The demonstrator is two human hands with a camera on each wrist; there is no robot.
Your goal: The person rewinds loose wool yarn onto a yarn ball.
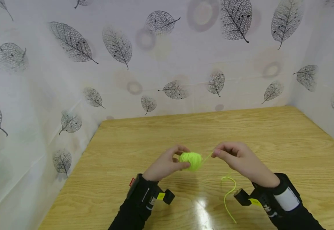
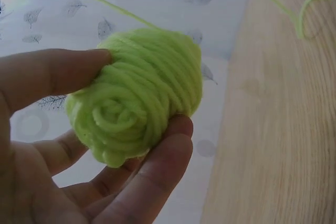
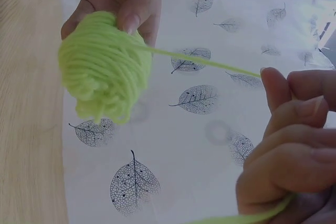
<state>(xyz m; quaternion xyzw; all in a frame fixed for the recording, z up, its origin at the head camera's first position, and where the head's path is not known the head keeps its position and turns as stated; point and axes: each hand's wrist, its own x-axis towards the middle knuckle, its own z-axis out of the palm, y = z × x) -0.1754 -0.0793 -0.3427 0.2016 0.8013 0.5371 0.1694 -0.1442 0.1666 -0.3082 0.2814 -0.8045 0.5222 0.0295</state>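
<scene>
A small ball of neon yellow-green yarn (image 1: 192, 160) is held above the table by the left hand (image 1: 168, 163), thumb on one side and fingers on the other. In the left wrist view the coiled end of the ball (image 2: 118, 119) faces the camera. To its right, the right hand (image 1: 240, 159) pinches the yarn strand (image 3: 205, 62) between thumb and forefinger. That strand runs straight and taut from the ball to the fingertips. Below the right hand, the loose tail of yarn (image 1: 225, 199) hangs in a curve down to the tabletop.
Under both hands lies a light wood-grain table (image 1: 143, 137). White cloth printed with grey leaves (image 1: 184, 64) stands behind it and along both sides. Each wrist wears a black band with a small camera (image 1: 169, 196) sticking out toward the middle.
</scene>
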